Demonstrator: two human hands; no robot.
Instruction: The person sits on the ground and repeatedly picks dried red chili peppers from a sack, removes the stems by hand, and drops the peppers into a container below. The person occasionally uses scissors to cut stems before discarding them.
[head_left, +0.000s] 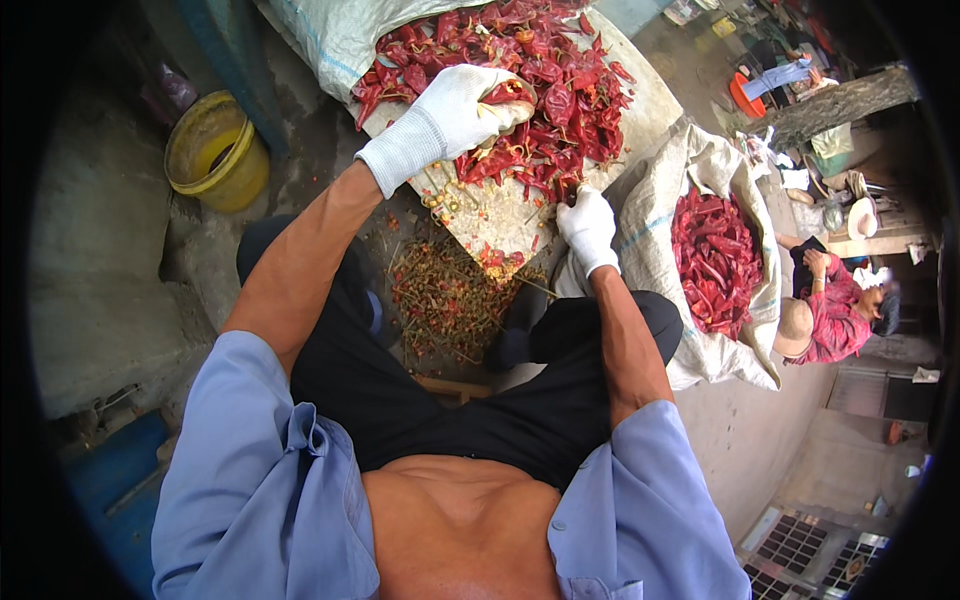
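Observation:
A spread pile of dried red chili peppers (559, 101) covers much of a pale board (480, 214) in front of me. Over the pile, my left hand (469, 105), in a white knit glove, is closed around red chili pieces (510, 91) that show between thumb and fingers. At the pile's near right edge, my gloved right hand (589, 229) has its fingers curled on a dark red chili (568, 185); the fingertips are partly hidden. Loose stems and seeds lie on the board's near corner.
A white woven sack (330, 37) opens onto the board's far left. Another sack (652, 225), holding red chilies, stands at right. Stems and seeds heap (446, 300) between my feet. A yellow bucket (221, 161) is at left. A person in red (844, 315) sits beyond the right sack.

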